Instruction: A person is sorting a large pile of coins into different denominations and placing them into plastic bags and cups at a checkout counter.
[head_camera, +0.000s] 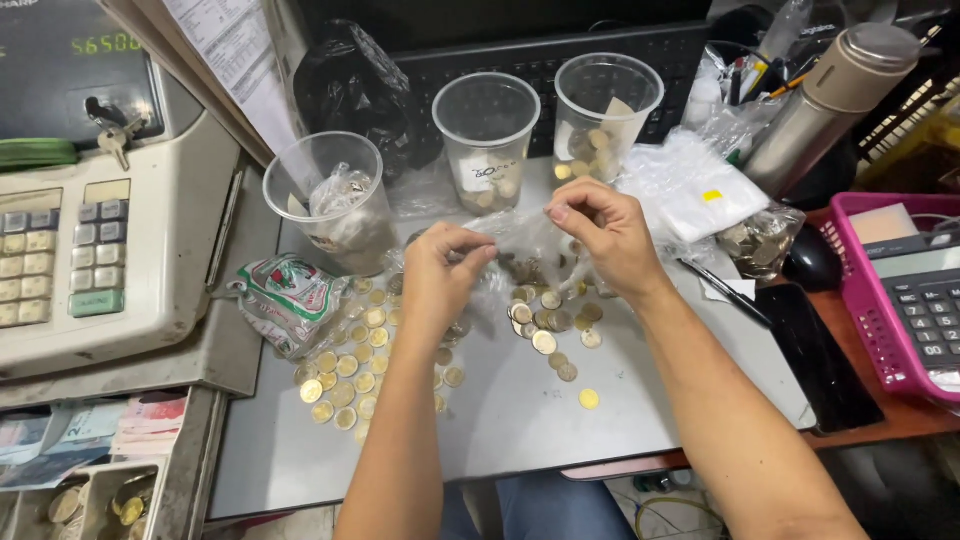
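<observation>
Left hand: my left hand (437, 272) is curled, thumb and fingertips pinching one side of a thin, crinkled clear plastic bag (520, 240)
Right hand: my right hand (607, 232) pinches the bag's other side, fingers bent and pressed together; the film is stretched between both hands
Bag: soft, glossy, wrinkled; held just above the grey, smooth desk top (520, 420), near its far middle; a few round coins show dimly through it
Coins, left: flat round gold-coloured metal coins (345, 375) spread loosely under my left wrist, toward the desk's left edge
Coins, right: a smaller heap of gold and silver coins (550, 325) just below the bag; one lone gold coin (589, 398) lies apart, nearer the front edge
Cups: three clear, ribbed plastic cups (487, 135) stand along the far edge; each holds something, coins in the right one
Left edge: a knotted printed plastic pouch (290, 297); beyond it a beige cash register (100, 260) with square keys
</observation>
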